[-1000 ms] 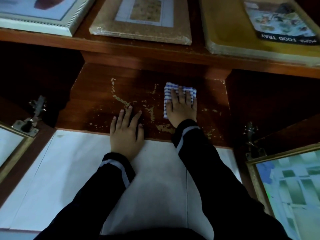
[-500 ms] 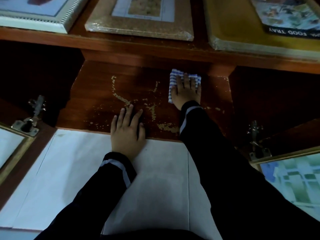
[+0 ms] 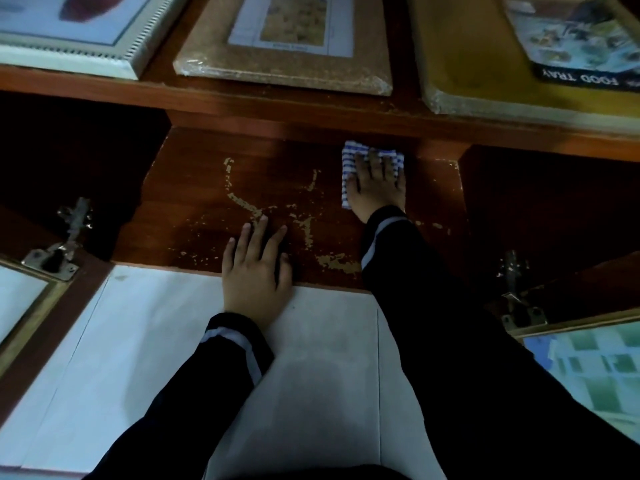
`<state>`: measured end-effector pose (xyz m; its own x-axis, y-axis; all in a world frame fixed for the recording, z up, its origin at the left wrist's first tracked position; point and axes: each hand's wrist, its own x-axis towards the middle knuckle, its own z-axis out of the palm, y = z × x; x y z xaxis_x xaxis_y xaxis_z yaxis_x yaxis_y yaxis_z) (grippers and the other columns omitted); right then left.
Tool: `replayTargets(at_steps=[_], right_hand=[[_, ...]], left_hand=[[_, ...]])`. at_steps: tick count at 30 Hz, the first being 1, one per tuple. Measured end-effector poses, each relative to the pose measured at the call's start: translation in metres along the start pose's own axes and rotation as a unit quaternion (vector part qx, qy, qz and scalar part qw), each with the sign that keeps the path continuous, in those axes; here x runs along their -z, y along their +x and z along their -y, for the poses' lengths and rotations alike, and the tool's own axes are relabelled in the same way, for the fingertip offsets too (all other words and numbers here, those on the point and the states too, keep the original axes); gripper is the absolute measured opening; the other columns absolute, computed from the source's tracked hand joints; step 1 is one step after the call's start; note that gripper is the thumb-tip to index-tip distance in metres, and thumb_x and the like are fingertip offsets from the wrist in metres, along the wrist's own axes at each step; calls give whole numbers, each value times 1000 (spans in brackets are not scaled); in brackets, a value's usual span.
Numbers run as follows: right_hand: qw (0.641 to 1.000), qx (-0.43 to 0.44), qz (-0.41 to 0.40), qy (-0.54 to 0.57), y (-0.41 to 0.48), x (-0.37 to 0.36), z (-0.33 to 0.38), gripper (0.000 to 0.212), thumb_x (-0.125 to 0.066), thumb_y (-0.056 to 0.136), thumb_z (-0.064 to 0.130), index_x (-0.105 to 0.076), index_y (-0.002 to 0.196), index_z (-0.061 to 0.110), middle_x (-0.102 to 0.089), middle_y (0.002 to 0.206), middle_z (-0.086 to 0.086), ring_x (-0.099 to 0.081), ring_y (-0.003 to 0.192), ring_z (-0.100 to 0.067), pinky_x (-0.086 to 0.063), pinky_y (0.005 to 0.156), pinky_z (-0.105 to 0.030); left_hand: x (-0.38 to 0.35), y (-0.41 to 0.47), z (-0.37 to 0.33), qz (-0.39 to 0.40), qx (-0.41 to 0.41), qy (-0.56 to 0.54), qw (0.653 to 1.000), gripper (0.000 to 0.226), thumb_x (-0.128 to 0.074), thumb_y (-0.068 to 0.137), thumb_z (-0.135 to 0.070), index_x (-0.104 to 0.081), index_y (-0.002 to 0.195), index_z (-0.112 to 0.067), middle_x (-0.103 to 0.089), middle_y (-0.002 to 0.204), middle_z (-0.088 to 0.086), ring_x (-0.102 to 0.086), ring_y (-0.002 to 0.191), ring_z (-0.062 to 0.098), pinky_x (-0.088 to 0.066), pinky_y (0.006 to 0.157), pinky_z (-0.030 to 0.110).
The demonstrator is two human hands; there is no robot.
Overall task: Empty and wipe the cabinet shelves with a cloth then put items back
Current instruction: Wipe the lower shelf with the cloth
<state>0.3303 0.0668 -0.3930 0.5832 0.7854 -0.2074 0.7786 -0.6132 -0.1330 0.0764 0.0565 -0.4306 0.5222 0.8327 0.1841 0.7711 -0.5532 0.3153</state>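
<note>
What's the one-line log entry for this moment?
phase: wiping | right hand: presses cloth on shelf, back right | left hand: flat on shelf front edge

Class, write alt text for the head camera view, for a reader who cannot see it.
A person's right hand presses a blue-and-white striped cloth flat on the far right of a scratched cabinet shelf, while the left hand rests flat at the shelf's front edge. Above lie a white-framed picture, a brown-framed picture and a yellow tray.

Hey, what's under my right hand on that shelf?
A striped cloth lies under the right hand, flat on the brown shelf. The cloth's middle and the shelf beneath are covered.
</note>
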Motion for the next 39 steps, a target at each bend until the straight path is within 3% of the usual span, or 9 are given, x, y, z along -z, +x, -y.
replayTargets(at_steps=[11, 15, 19, 23, 27, 31, 36, 39], right_hand=[[1000, 21, 4, 1, 0, 1, -12, 56, -11, 102, 49, 3, 155, 36, 13, 163, 8, 12, 150, -18, 6, 120, -44], [999, -50, 16, 1, 2, 0, -4, 58, -10, 102, 48, 6, 155, 31, 17, 162, 2, 13, 149, -25, 7, 120, -49], [1000, -8, 18, 7, 1, 3, -4, 57, -10, 102, 48, 5, 155, 33, 16, 162, 4, 13, 149, -23, 6, 120, -47], [1000, -29, 13, -1, -10, -1, -4, 57, -10, 103, 48, 7, 155, 32, 18, 162, 3, 14, 149, -25, 7, 120, -48], [1000, 21, 5, 4, -25, -6, -1, 56, -12, 103, 47, 4, 155, 34, 16, 162, 4, 13, 150, -22, 7, 120, -47], [999, -42, 3, 11, -35, -12, 4, 57, -10, 103, 48, 5, 155, 33, 18, 162, 3, 14, 149, -24, 9, 119, -48], [999, 34, -3, 9, -49, -15, 6, 56, -12, 103, 47, 1, 155, 35, 13, 163, 5, 11, 150, -20, 8, 120, -46], [1000, -5, -16, 11, -64, -20, -4, 56, -14, 103, 45, 2, 155, 34, 13, 163, 4, 10, 150, -21, 8, 120, -46]], left_hand=[[-1, 1, 0, -6, -4, 0, 1000, 57, -29, 94, -41, -47, 146, -27, -33, 159, 4, -26, 148, 27, -13, 120, 45], [-2, 0, 1, -4, -3, -3, 1000, 57, -29, 94, -41, -47, 146, -27, -33, 159, 4, -25, 148, 27, -13, 120, 46], [-2, 1, 1, -3, -5, -1, 1000, 57, -28, 94, -42, -46, 146, -27, -33, 159, 4, -25, 148, 27, -13, 120, 46], [-2, 1, 1, -2, -3, -1, 1000, 57, -28, 94, -42, -46, 146, -27, -33, 159, 4, -25, 148, 27, -14, 120, 46], [-3, 2, 2, -15, -9, -2, 1000, 56, -31, 94, -41, -49, 144, -25, -37, 157, 5, -30, 146, 29, -17, 118, 48], [-4, 1, 2, -12, -8, -8, 1000, 57, -29, 93, -41, -49, 144, -25, -37, 157, 5, -29, 147, 29, -16, 119, 47], [-4, 1, 3, -18, -12, -12, 1000, 56, -30, 94, -40, -51, 142, -24, -40, 155, 7, -32, 145, 31, -20, 118, 49], [-4, 1, 3, -13, -12, -16, 1000, 56, -30, 93, -41, -51, 143, -24, -40, 155, 8, -32, 145, 31, -19, 118, 50]])
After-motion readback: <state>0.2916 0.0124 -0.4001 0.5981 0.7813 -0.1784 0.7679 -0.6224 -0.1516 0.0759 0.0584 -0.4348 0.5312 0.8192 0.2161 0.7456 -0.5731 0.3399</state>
